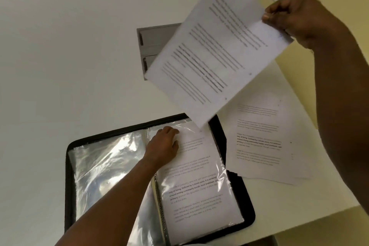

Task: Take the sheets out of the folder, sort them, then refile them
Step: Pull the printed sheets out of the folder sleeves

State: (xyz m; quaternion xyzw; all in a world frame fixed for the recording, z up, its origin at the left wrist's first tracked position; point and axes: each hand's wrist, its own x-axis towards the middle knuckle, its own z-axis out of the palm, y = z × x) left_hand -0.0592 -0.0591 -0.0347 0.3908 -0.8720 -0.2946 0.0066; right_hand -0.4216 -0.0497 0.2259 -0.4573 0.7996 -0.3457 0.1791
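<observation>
- While the folder [246,201] lay open flat on the table [69,56], its black cover held the clear sleeves spread to both sides, so each pocket could be reached from above.
- On the folder's right half, a sleeve [199,183] had a printed sheet inside it, which suggests the emptying was only partly done.
- On the folder's left half, the sleeves [103,166] showed only glare; I cannot tell whether any paper sat in them.
- The left hand [164,146] rested near the top of the folder's right half, fingers straight and close together, pressing the plastic, probably to pin the sleeve down.
- The right hand [295,18] was well above and right of the folder, thumb and curled fingers pinching the corner of a loose sheet [209,56] that hung tilted in the air, its lower corner just over the folder's top edge.
- A corner grip let the page swing free, likely on its way to the pile.
- Just right of the folder, that pile [263,142] of printed sheets lay on the table, a handy spot for sorting.
- Beyond the folder, partly behind the held sheet, a grey hatch [153,40] sat set into the tabletop.
</observation>
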